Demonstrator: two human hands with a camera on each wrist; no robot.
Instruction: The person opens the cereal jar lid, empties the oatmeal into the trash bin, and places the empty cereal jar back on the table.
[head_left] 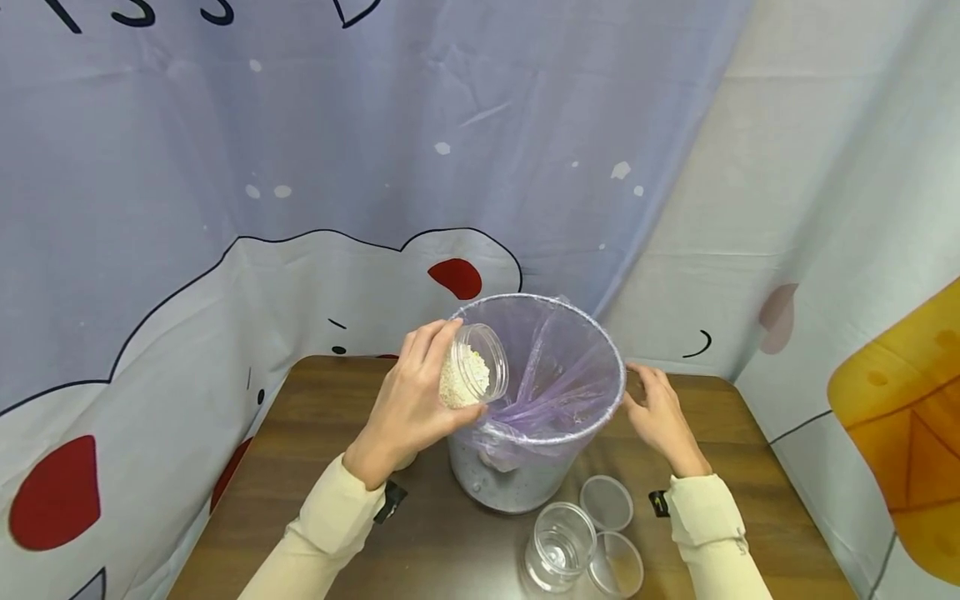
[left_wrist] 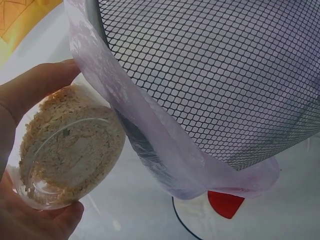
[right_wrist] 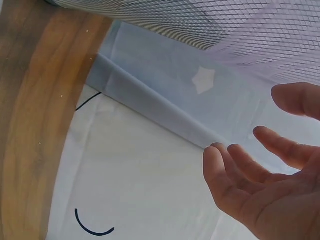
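My left hand (head_left: 408,400) grips a clear plastic jar (left_wrist: 75,150) holding pale, crumbly flakes (head_left: 463,377). The jar lies tilted at the left rim of a mesh waste bin (head_left: 502,483), its mouth turned toward the inside. A thin purple bin bag (head_left: 577,367) lines the bin and folds over the rim. In the left wrist view, thumb and fingers wrap the jar beside the bag's edge. At the bin's right side is my right hand (head_left: 663,421), with nothing in it; its fingers (right_wrist: 220,175) are spread and loosely bent, apart from the mesh in the right wrist view.
A wooden table (head_left: 315,417) carries the bin. In front of it stands an uncapped clear jar (head_left: 558,550), with two round translucent lids (head_left: 606,502) beside it. Printed cloth (head_left: 360,150) hangs behind the table and along its right side.
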